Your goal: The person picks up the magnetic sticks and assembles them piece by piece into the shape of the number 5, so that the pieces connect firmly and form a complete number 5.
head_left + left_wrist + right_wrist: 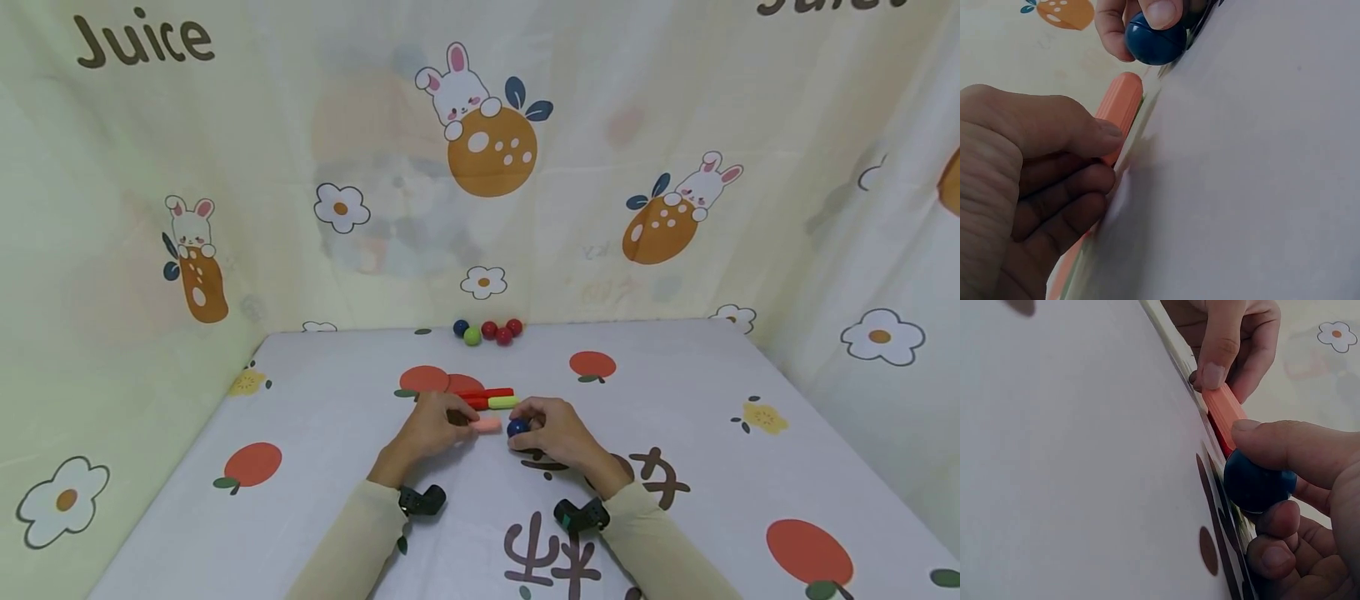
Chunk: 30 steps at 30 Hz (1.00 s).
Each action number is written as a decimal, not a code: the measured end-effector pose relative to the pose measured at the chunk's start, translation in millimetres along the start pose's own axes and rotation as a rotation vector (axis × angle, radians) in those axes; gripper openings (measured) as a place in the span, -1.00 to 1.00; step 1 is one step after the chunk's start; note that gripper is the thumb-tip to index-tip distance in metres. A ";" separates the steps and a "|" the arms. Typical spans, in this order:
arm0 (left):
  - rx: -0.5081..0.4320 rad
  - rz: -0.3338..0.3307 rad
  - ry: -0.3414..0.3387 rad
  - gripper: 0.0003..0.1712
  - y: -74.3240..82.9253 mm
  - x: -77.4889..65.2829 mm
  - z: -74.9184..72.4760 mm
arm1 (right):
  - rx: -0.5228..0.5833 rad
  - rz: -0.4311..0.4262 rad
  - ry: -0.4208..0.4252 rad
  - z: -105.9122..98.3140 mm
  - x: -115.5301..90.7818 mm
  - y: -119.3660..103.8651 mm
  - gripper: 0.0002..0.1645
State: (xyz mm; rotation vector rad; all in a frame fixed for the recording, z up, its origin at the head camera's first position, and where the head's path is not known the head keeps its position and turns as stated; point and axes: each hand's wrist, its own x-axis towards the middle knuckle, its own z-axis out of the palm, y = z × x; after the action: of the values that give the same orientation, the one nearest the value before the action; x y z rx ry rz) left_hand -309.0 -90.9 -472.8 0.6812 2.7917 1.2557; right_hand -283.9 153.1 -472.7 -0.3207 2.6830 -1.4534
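Note:
Between thumb and fingers, my left hand (431, 427) pinches a salmon-pink ridged rod (487, 425) just over the tabletop. Its free end points right, toward a glossy dark blue ball (517, 427). That ball is held by the thumb and fingers of my right hand (561, 431). A small gap separates the rod's tip (1124, 84) from the ball (1155, 42) in the left wrist view. Just beyond the hands lie red rods (497, 392) and a yellow-green rod (503, 402); the left hand partly hides the red ones.
At the table's far edge sit a blue ball (461, 327), a green ball (472, 336) and several red balls (489, 330). A printed white cloth (315, 517) covers the table. Printed curtains (585, 275) hang behind it and at both sides.

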 end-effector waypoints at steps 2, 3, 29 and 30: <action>-0.018 0.002 -0.012 -0.84 1.2 -0.1 -0.7 | 0.000 -0.003 0.000 -0.6 0.7 0.6 -0.66; -0.026 0.005 -0.020 -0.84 1.4 0.3 -0.9 | 0.000 -0.004 0.000 -0.9 0.9 0.7 -0.66; -0.033 0.062 -0.151 -0.81 15.3 8.2 -10.0 | 0.048 -0.021 -0.016 -2.6 -0.1 2.7 -0.62; -0.027 0.061 -0.151 -0.81 15.5 7.2 -10.6 | 0.056 -0.019 -0.019 -0.9 -1.2 3.2 -0.62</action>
State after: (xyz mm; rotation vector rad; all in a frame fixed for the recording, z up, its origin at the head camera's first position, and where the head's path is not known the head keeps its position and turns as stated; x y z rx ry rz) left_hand -311.5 -86.6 -453.3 0.8282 2.6477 1.1944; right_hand -283.3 155.8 -475.0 -0.3558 2.6265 -1.5191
